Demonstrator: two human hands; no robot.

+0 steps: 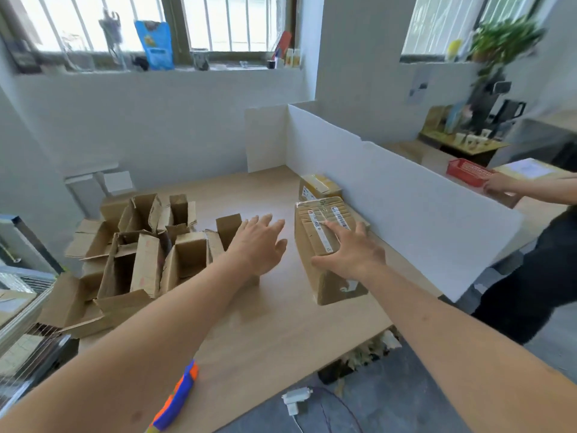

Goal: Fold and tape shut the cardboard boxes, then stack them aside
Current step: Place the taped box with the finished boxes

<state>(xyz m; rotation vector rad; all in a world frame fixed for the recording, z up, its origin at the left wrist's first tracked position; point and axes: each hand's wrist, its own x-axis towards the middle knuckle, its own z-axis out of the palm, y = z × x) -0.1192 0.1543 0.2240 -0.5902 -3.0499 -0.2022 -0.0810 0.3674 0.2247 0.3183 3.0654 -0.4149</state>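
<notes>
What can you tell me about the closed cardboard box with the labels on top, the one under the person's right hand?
The closed brown cardboard box is oblong, its top flaps sealed under shiny clear tape, with white barcode labels stuck along the top. It lies flat on the pale wooden table, close beside the white partition board, with a second taped box just behind it. The right hand rests on its top, fingers spread. The left hand hovers beside it, not touching.

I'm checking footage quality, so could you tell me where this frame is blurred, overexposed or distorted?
Head view: the windows are blown out to white; the plant at top right is smeared by blur; the wide lens bends the divider and stretches both forearms; the taped box and right hand stay fairly sharp.
</notes>
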